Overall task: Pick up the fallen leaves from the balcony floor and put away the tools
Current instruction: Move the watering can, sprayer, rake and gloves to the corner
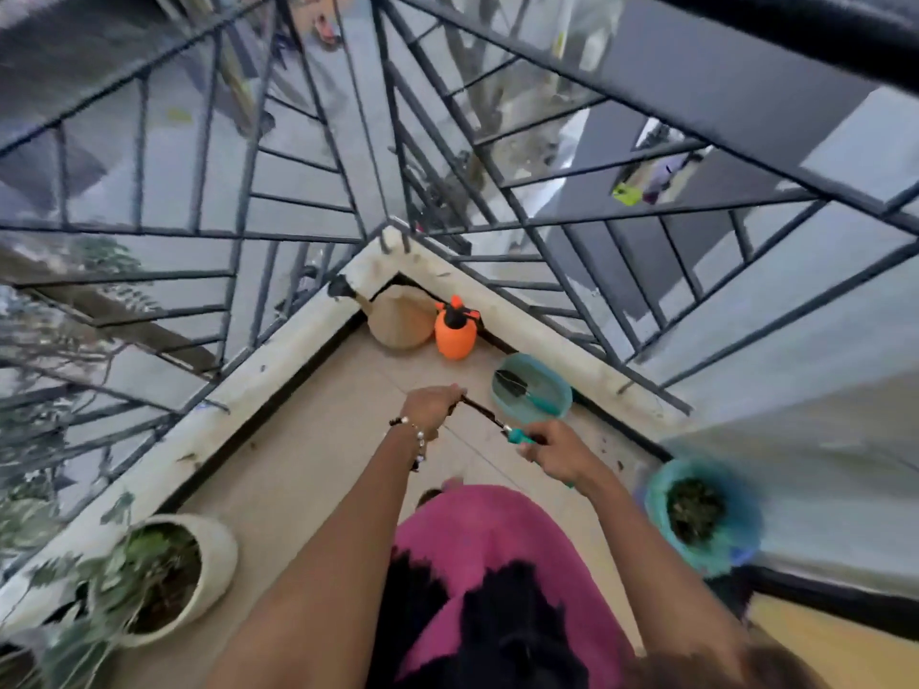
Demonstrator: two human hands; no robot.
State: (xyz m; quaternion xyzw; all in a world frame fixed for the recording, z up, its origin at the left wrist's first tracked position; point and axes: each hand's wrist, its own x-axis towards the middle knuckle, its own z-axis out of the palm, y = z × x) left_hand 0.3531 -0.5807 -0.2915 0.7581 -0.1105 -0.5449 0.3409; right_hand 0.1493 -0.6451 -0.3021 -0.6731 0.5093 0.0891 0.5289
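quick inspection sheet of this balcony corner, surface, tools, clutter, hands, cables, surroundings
surface: tan balcony floor, dark specks near the right ledge.
job's things: hand tool with teal handle held over the floor; another tool lies in the teal basin.
clutter: orange sprayer and tan jug in the corner; white plant pot on the left; teal pot of soil on the right.
grippers: left hand grips the tool's dark end, right hand grips its handle.
cables: nothing seen.
surroundings: black railing, street below.
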